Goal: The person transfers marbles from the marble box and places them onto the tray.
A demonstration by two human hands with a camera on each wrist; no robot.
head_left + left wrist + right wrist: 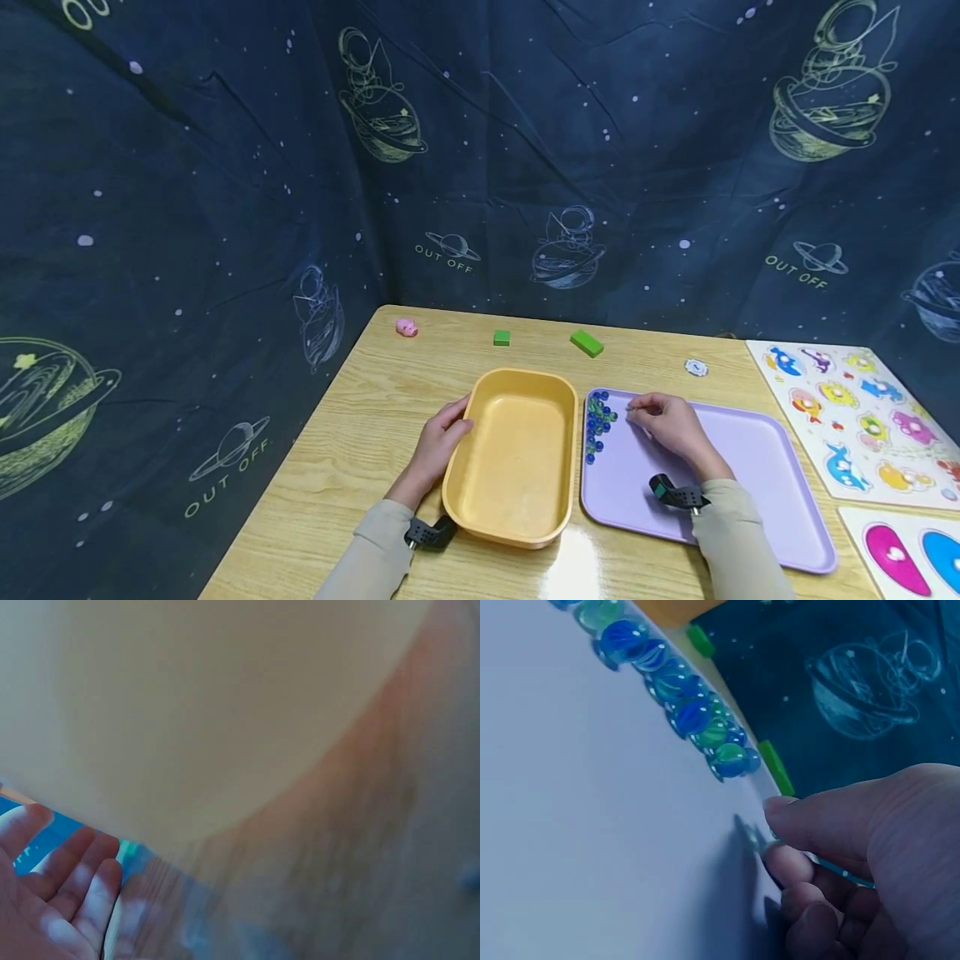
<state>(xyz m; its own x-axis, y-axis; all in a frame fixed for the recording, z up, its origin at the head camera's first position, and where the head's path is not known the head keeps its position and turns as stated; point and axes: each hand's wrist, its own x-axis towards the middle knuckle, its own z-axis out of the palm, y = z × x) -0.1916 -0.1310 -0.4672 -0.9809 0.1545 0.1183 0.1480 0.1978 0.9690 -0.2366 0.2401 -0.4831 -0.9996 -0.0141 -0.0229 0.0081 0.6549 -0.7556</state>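
Note:
My left hand holds the left rim of a yellow-orange plastic tub, thumb at the edge. The tub's inside shows nothing in it. In the left wrist view the tub's blurred wall fills the top, and the fingers lie below it. Over the purple tray, my right hand pinches a small clear greenish marble between thumb and forefinger. Blue and green glass marbles are gathered along the tray's left edge, just left of the right fingertips.
Behind the tub stand a pink pig figure, a green block and a longer green block. A round white chip lies behind the tray. Puzzle boards are at the right. A dark printed cloth hangs behind the table.

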